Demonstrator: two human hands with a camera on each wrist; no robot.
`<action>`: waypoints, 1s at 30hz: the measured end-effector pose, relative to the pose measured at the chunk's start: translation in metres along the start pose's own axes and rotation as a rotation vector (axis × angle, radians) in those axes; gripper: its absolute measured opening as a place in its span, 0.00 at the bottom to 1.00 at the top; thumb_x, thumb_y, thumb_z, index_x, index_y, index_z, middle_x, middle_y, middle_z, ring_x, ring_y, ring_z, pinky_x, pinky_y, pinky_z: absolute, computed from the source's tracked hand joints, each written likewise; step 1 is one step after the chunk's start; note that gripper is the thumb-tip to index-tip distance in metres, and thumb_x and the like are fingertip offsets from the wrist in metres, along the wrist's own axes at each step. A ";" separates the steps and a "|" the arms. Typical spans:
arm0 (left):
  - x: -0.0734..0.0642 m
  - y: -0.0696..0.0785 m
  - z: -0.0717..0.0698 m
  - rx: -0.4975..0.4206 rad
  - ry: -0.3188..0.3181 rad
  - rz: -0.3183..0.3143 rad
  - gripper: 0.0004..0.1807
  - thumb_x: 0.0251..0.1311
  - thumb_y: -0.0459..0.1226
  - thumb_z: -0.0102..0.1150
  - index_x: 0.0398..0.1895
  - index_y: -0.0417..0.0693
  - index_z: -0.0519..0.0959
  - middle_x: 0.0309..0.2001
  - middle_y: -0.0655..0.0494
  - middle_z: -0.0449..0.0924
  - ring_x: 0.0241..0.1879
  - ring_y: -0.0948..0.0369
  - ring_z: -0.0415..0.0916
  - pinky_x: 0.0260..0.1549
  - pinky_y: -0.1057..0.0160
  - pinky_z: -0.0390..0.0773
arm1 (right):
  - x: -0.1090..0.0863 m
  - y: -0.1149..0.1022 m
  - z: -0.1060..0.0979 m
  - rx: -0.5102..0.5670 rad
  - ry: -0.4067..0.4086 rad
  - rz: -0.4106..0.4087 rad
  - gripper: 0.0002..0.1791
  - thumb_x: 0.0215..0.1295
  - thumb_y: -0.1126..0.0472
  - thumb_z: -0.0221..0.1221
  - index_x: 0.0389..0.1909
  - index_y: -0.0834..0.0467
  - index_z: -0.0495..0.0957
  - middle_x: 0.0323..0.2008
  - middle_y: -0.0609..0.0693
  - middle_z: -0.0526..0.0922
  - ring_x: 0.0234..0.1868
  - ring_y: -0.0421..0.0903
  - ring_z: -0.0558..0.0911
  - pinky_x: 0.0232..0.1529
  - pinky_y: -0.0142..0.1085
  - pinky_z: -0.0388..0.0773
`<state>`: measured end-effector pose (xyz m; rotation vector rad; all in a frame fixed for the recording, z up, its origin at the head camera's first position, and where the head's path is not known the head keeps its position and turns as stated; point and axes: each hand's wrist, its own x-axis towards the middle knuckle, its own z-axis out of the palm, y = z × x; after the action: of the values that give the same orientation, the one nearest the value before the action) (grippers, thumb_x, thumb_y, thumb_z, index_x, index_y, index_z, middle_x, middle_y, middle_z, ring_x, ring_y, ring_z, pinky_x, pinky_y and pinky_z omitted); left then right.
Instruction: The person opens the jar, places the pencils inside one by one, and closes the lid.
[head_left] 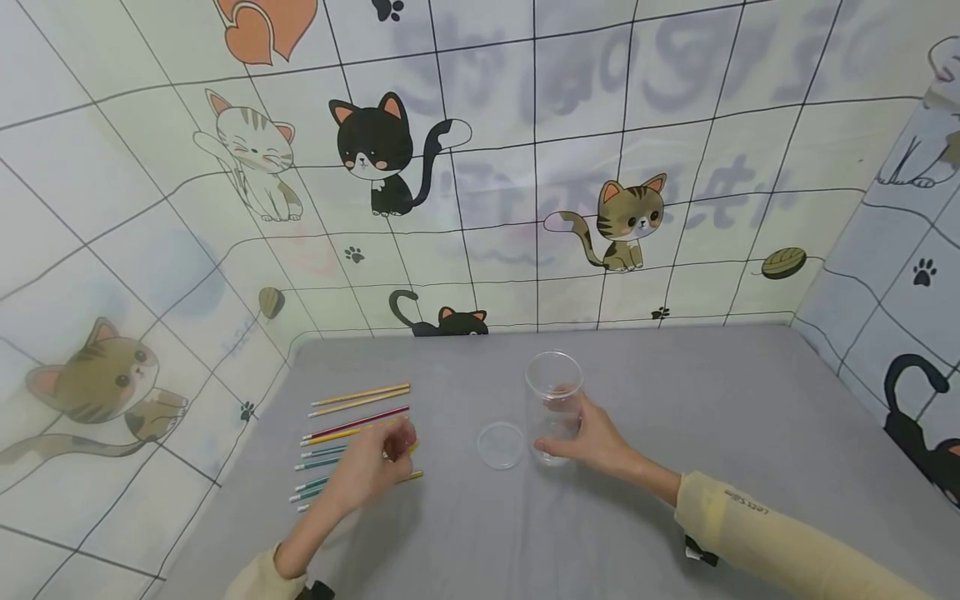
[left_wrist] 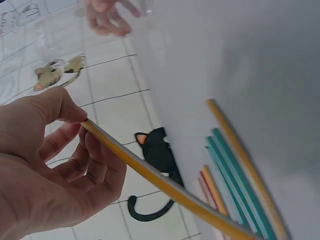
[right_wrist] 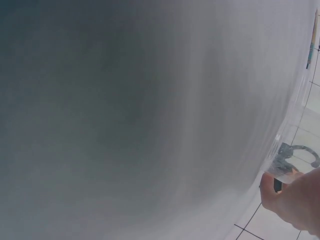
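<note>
My left hand (head_left: 366, 468) is over the right ends of a row of pencils on the grey table. In the left wrist view, its thumb and fingers pinch the end of a yellow pencil (left_wrist: 150, 172), which slants down toward the others. My right hand (head_left: 596, 437) grips a clear cylindrical jar (head_left: 553, 408) low on its side. That jar stands upright with its round mouth uncovered. Just left of it lies a clear round lid (head_left: 500, 446). At the edge of the right wrist view, the right hand's fingers touch the clear jar wall.
Yellow, red and teal pencils (head_left: 322, 451) with white ends lie side by side on the left of the grey table (head_left: 675, 383). Behind the table and along both sides hangs a white gridded cloth (head_left: 495, 192) printed with cartoon cats.
</note>
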<state>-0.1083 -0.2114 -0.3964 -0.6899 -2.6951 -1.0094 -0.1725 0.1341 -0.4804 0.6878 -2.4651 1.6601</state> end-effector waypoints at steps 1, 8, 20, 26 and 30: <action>0.003 0.001 -0.002 -0.005 0.009 0.016 0.16 0.43 0.20 0.62 0.30 0.48 0.76 0.26 0.64 0.74 0.26 0.67 0.72 0.25 0.67 0.75 | 0.000 0.000 0.000 0.001 0.000 -0.001 0.42 0.47 0.56 0.78 0.61 0.61 0.68 0.53 0.61 0.82 0.55 0.58 0.79 0.54 0.59 0.73; 0.018 0.013 -0.009 -0.041 -0.013 0.033 0.14 0.48 0.21 0.61 0.33 0.46 0.77 0.28 0.63 0.75 0.28 0.66 0.74 0.26 0.66 0.76 | 0.000 0.001 0.000 -0.009 -0.001 0.005 0.42 0.47 0.57 0.78 0.62 0.60 0.67 0.54 0.61 0.81 0.55 0.58 0.80 0.53 0.55 0.75; 0.037 0.034 -0.013 -0.081 -0.044 0.007 0.13 0.51 0.22 0.60 0.35 0.48 0.77 0.30 0.62 0.78 0.31 0.64 0.75 0.30 0.65 0.77 | 0.000 0.001 0.000 0.021 -0.021 0.008 0.41 0.49 0.57 0.77 0.62 0.60 0.67 0.55 0.62 0.81 0.56 0.61 0.79 0.54 0.59 0.74; 0.046 0.042 -0.016 -0.106 -0.054 0.012 0.12 0.52 0.23 0.60 0.37 0.47 0.78 0.31 0.62 0.78 0.32 0.63 0.76 0.30 0.64 0.78 | 0.000 0.001 0.000 0.009 -0.019 0.000 0.41 0.48 0.57 0.77 0.61 0.60 0.67 0.54 0.62 0.81 0.56 0.60 0.79 0.53 0.57 0.75; 0.053 0.047 -0.017 -0.131 -0.049 0.010 0.12 0.54 0.23 0.60 0.38 0.46 0.78 0.31 0.61 0.78 0.32 0.62 0.76 0.31 0.64 0.79 | 0.000 0.002 0.000 0.001 -0.018 0.009 0.41 0.48 0.57 0.77 0.61 0.60 0.67 0.54 0.62 0.81 0.57 0.58 0.79 0.54 0.55 0.75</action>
<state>-0.1318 -0.1726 -0.3391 -0.7598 -2.6826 -1.1903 -0.1739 0.1351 -0.4823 0.6956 -2.4836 1.6663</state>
